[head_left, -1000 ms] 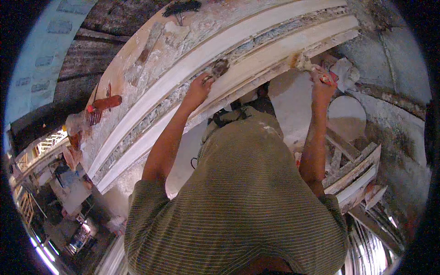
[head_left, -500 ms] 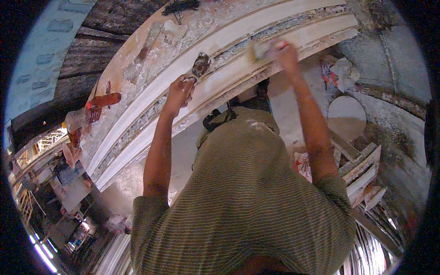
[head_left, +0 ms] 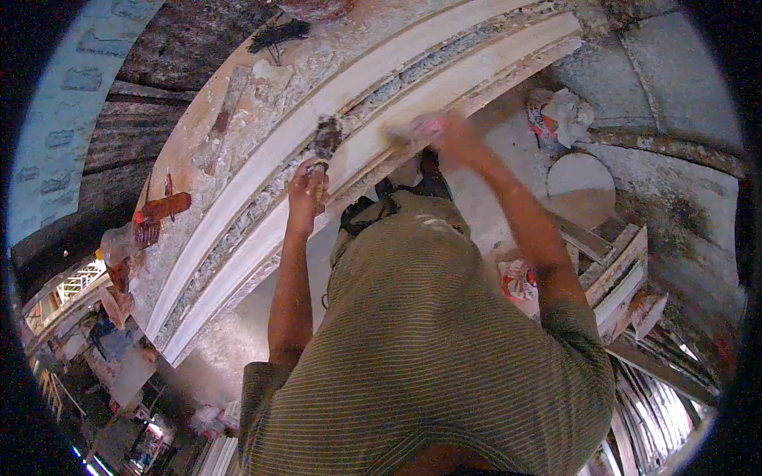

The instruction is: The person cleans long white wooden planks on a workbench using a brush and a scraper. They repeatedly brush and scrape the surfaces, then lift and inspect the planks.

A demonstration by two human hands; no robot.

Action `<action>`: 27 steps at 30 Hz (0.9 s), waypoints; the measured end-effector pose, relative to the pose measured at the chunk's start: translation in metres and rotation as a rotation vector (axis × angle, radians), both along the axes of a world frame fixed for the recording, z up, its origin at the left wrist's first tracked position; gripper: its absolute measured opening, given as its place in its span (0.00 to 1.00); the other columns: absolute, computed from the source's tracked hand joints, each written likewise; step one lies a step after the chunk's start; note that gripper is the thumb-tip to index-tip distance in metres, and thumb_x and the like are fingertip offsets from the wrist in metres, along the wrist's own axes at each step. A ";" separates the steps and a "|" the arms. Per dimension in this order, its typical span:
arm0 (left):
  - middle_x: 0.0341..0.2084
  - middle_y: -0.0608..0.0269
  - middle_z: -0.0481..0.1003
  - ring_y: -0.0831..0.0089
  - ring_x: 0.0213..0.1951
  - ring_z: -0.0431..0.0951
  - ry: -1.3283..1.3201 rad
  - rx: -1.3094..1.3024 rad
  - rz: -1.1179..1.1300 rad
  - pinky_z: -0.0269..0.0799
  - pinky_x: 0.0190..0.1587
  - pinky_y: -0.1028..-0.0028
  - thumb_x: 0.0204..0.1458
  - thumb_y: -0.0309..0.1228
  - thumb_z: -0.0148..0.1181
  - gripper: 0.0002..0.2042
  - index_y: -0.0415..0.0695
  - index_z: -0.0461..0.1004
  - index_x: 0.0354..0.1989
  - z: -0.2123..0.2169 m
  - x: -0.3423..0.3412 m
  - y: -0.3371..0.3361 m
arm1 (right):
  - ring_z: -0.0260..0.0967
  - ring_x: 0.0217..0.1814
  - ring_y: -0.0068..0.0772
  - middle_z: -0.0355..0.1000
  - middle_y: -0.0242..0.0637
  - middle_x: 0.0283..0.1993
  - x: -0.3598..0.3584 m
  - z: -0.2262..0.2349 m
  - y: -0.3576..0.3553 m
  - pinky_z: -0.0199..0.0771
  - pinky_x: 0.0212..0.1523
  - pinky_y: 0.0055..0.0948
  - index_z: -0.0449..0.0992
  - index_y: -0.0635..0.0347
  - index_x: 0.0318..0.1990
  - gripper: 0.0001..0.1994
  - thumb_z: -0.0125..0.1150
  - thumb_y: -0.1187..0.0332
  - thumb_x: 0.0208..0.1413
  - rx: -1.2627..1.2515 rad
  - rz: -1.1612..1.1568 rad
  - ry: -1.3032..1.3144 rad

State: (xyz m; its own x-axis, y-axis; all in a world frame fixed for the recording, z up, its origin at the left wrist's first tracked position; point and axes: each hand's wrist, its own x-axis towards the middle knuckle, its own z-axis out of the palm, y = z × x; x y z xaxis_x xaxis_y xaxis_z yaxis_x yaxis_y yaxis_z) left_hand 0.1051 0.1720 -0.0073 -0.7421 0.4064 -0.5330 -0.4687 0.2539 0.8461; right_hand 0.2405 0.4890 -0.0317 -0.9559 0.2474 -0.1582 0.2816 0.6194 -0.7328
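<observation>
The left hand, just left of the frame's centre top, is closed around the handle of a brush whose plaster-caked head rests on the long white moulding. The moulding curves from the lower left to the upper right of the frame. The right hand, at centre top, is blurred; it seems to press a pale pad against the moulding's near edge, but how tightly it grips I cannot tell. A red tool lies at the left on the bench. A round disc sits at the right.
</observation>
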 end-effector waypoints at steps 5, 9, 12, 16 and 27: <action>0.30 0.68 0.73 0.82 0.27 0.69 0.075 -0.076 -0.416 0.63 0.25 0.79 0.59 0.30 0.56 0.15 0.47 0.69 0.54 -0.016 0.011 0.015 | 0.76 0.36 0.25 0.80 0.40 0.38 0.033 0.054 0.122 0.74 0.42 0.24 0.81 0.60 0.38 0.07 0.61 0.70 0.56 0.975 -0.468 -0.178; 0.33 0.65 0.74 0.78 0.31 0.69 0.186 -0.111 -0.603 0.68 0.35 0.75 0.59 0.28 0.55 0.14 0.45 0.69 0.54 -0.013 0.020 0.044 | 0.77 0.39 0.34 0.79 0.42 0.37 0.057 0.031 0.108 0.75 0.44 0.31 0.81 0.61 0.38 0.09 0.63 0.66 0.55 0.313 -0.487 0.392; 0.33 0.61 0.75 0.76 0.31 0.71 0.256 -0.168 -0.660 0.69 0.35 0.73 0.59 0.29 0.55 0.15 0.45 0.69 0.54 -0.021 0.020 0.059 | 0.76 0.41 0.33 0.79 0.40 0.39 0.052 0.014 0.049 0.74 0.46 0.35 0.81 0.61 0.38 0.08 0.66 0.69 0.52 0.146 -0.169 0.194; 0.36 0.56 0.76 0.64 0.34 0.78 0.720 -0.241 -0.776 0.73 0.36 0.68 0.57 0.31 0.58 0.16 0.47 0.70 0.54 -0.026 0.014 0.073 | 0.75 0.39 0.34 0.78 0.41 0.40 0.077 -0.061 0.146 0.74 0.45 0.33 0.80 0.63 0.39 0.08 0.66 0.73 0.51 0.322 -0.416 0.342; 0.39 0.55 0.75 0.53 0.40 0.78 0.920 -0.431 -1.022 0.75 0.40 0.59 0.54 0.35 0.59 0.13 0.48 0.73 0.47 -0.001 0.027 0.157 | 0.73 0.36 0.22 0.78 0.32 0.37 0.169 -0.016 0.269 0.74 0.37 0.23 0.80 0.61 0.44 0.12 0.66 0.66 0.54 -0.062 -1.087 0.356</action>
